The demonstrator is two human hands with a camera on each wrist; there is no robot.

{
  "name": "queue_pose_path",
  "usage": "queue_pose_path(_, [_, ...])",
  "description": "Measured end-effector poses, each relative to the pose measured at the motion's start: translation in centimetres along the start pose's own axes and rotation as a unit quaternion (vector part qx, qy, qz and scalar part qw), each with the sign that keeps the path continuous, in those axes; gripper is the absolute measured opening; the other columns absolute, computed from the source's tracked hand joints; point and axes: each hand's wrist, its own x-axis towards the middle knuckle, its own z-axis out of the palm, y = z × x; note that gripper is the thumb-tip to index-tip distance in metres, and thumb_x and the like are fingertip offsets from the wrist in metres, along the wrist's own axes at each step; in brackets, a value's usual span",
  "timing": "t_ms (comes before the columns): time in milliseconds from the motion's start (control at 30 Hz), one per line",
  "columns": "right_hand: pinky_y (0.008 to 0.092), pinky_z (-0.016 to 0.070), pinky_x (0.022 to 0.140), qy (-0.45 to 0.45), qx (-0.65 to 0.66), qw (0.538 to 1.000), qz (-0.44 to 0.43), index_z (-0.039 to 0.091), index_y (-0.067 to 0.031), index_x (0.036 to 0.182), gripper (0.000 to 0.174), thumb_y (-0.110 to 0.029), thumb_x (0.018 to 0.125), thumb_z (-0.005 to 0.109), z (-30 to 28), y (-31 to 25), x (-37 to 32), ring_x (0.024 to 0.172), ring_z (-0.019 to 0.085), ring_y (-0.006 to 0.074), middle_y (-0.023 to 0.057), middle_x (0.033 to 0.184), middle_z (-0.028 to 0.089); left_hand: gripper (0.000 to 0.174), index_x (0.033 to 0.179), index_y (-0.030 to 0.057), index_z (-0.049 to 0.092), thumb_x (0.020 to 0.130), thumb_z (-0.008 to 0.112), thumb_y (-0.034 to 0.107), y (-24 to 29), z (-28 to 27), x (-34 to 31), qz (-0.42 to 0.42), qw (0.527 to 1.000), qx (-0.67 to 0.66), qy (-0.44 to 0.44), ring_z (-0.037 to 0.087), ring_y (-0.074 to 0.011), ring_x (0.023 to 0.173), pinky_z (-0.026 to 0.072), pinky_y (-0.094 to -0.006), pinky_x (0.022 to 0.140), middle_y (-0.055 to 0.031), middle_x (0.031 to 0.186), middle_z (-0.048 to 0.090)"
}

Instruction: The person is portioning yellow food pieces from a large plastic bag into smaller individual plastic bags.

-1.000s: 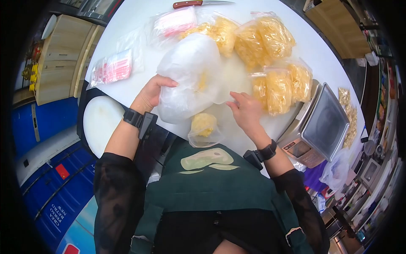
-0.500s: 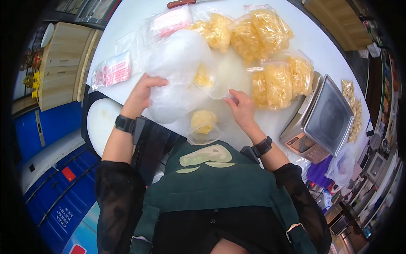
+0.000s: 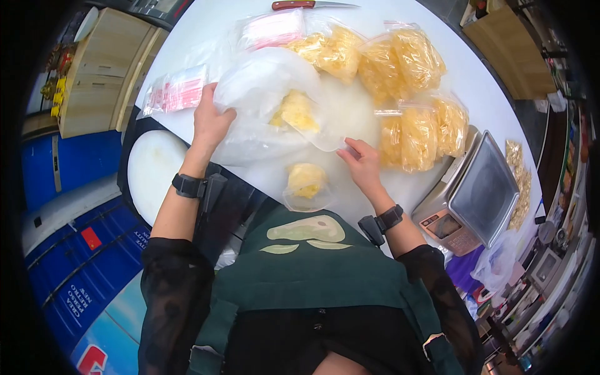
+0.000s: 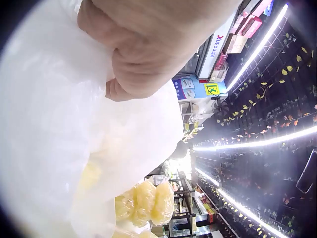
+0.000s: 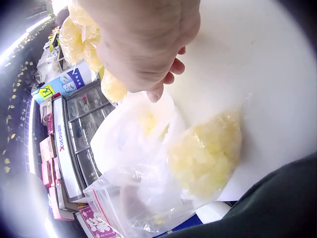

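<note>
A large white translucent plastic bag [image 3: 262, 75] lies on the table with its mouth spread, showing yellow flaky pieces [image 3: 300, 112] inside. My left hand [image 3: 212, 122] grips the bag's left side; in the left wrist view its fingers curl over the white film. With thumb and fingertips my right hand [image 3: 361, 164] pinches the right edge of the bag's mouth. Nearest to me, between the hands, a small clear zip bag [image 5: 208, 153] partly filled with yellow pieces rests at the table edge, its open end toward the apron.
Filled zip bags [image 3: 415, 134] of yellow pieces stand right and behind. Packs of empty zip bags [image 3: 184, 90] lie left. A knife [image 3: 294, 5] is at the far edge. On the right stands a scale [image 3: 484, 190]; a round white board [image 3: 156, 175] sits at the left.
My left hand has shifted up and left along the white bag, drawing its side outward. The mouth is wider and more yellow pieces show. My right hand has come to the mouth's edge.
</note>
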Motion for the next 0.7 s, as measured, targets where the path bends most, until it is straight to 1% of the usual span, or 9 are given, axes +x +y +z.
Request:
queue_pose_path(67, [0.0278, 0.0483, 0.061, -0.014, 0.004, 1.0, 0.018, 0.069, 0.0019, 0.101, 0.028, -0.009, 0.076, 0.078, -0.2, -0.2, 0.0, 0.065, 0.06, 0.0168, 0.0104, 0.081, 0.067, 0.071, 0.135, 0.0038, 0.046, 0.07, 0.072, 0.013, 0.2, 0.4, -0.6, 0.182, 0.979, 0.03, 0.085, 0.049, -0.0351, 0.124, 0.0409, -0.0399, 0.1, -0.0219, 0.134, 0.05])
queue_pose_path(167, [0.0269, 0.0491, 0.063, -0.019, 0.056, 0.998, 0.016, 0.068, 0.0033, 0.102, 0.028, -0.007, 0.077, 0.078, -0.4, -0.2, -0.1, 0.069, 0.061, 0.0154, 0.0097, 0.083, 0.067, 0.07, 0.135, 0.0041, 0.045, 0.071, 0.072, 0.011, 4.0, -1.7, -4.3, 0.276, 0.925, 0.184, 0.184, 0.041, -0.0335, 0.13, 0.0359, -0.0405, 0.104, -0.0215, 0.141, 0.043])
queue_pose_path(233, [0.0263, 0.0493, 0.064, -0.03, 0.063, 0.997, 0.03, 0.068, 0.0039, 0.102, 0.028, -0.006, 0.078, 0.078, -0.7, -0.3, -0.3, 0.071, 0.061, 0.0147, 0.0094, 0.084, 0.067, 0.065, 0.133, 0.0062, 0.045, 0.073, 0.07, 0.007, 5.0, -2.8, -7.2, 0.343, 0.916, 0.145, 0.146, 0.053, -0.028, 0.117, 0.0444, -0.038, 0.093, -0.019, 0.133, 0.048])
queue_pose_path(267, [0.0257, 0.0494, 0.065, -0.038, 0.071, 0.996, 0.046, 0.068, 0.0046, 0.103, 0.028, -0.005, 0.078, 0.078, -0.9, -0.3, -0.3, 0.073, 0.061, 0.014, 0.009, 0.084, 0.067, 0.058, 0.128, 0.0067, 0.047, 0.075, 0.069, 0.006, 5.1, -2.9, -8.7, 0.299, 0.954, 0.025, -0.02, 0.057, -0.0249, 0.106, 0.0473, -0.0361, 0.085, -0.0174, 0.13, 0.049])
queue_pose_path(333, [0.0254, 0.0492, 0.066, -0.046, 0.07, 0.995, 0.051, 0.068, 0.0047, 0.103, 0.028, -0.005, 0.078, 0.078, -1.0, -0.1, -0.5, 0.073, 0.061, 0.0137, 0.009, 0.084, 0.066, 0.043, 0.114, 0.0085, 0.053, 0.076, 0.073, 0.006, 6.1, -2.5, -11.1, 0.158, 0.922, -0.18, -0.306, 0.061, -0.013, 0.071, 0.0493, -0.0295, 0.061, -0.0137, 0.129, 0.05])
queue_pose_path(400, [0.0251, 0.049, 0.067, -0.054, 0.069, 0.995, 0.055, 0.067, 0.0048, 0.103, 0.028, -0.006, 0.078, 0.078, -1.0, -0.1, -0.4, 0.074, 0.061, 0.0134, 0.0089, 0.084, 0.066, 0.031, 0.109, 0.0109, 0.055, 0.083, 0.072, 0.018, 6.6, -1.8, -12.2, 0.281, 0.877, -0.035, -0.387, 0.064, -0.0181, 0.067, 0.0509, -0.0305, 0.059, -0.0138, 0.135, 0.047])
queue_pose_path(467, [0.0248, 0.0489, 0.067, -0.057, 0.069, 0.994, 0.057, 0.067, 0.0053, 0.102, 0.028, -0.006, 0.078, 0.078, -1.1, -0.4, -0.5, 0.074, 0.061, 0.0136, 0.0089, 0.084, 0.066, 0.025, 0.106, 0.01, 0.058, 0.086, 0.069, 0.021, 7.0, -1.3, -12.7, 0.311, 0.856, 0.049, -0.411, 0.066, -0.0229, 0.071, 0.0527, -0.0325, 0.063, -0.0131, 0.136, 0.047])
queue_pose_path(600, [0.0251, 0.0489, 0.068, -0.06, 0.064, 0.995, 0.05, 0.067, 0.0052, 0.102, 0.028, -0.005, 0.078, 0.077, -1.5, -1.2, -0.7, 0.073, 0.061, 0.0137, 0.0087, 0.084, 0.066, 0.02, 0.105, 0.0065, 0.061, 0.086, 0.066, 0.012, 6.8, 0.7, -13.9, 0.244, 0.892, -0.042, -0.379, 0.067, -0.0266, 0.077, 0.0535, -0.0346, 0.071, -0.0124, 0.129, 0.054])
queue_pose_path(700, [0.0244, 0.048, 0.066, -0.068, 0.062, 0.995, 0.044, 0.067, 0.0049, 0.102, 0.027, -0.005, 0.079, 0.077, -2.3, -1.9, -0.8, 0.072, 0.06, 0.0126, 0.0083, 0.083, 0.066, 0.024, 0.107, 0.0032, 0.063, 0.083, 0.06, 0.0, 5.6, 2.8, -14.4, 0.325, 0.915, -0.09, -0.219, 0.066, -0.0291, 0.084, 0.0535, -0.0352, 0.074, -0.0134, 0.118, 0.06])
